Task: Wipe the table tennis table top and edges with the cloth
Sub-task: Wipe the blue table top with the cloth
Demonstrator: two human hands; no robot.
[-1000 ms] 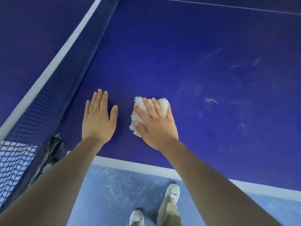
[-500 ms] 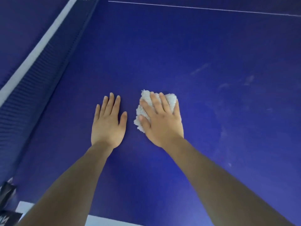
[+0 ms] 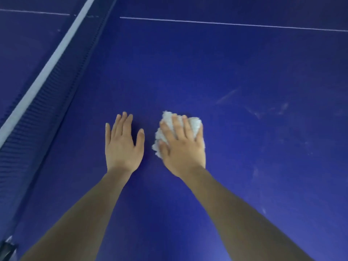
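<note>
Right hand (image 3: 183, 147) presses the white cloth (image 3: 177, 125) flat-fingered onto the blue worktop (image 3: 244, 63), left hand (image 3: 122, 144) spread flat beside it; smudges (image 3: 267, 110) remain to the right, so wiping looks unfinished.

Two bare forearms in view, no sleeves, cuffs or gloves down to the frame's lower edge. No watch, bands or rings seen. Left hand (image 3: 122, 146) & right hand (image 3: 183, 147) both uncovered; nails short, unpainted (right-hand ones blurred, can't tell detail). Rest of body out of frame.
</note>
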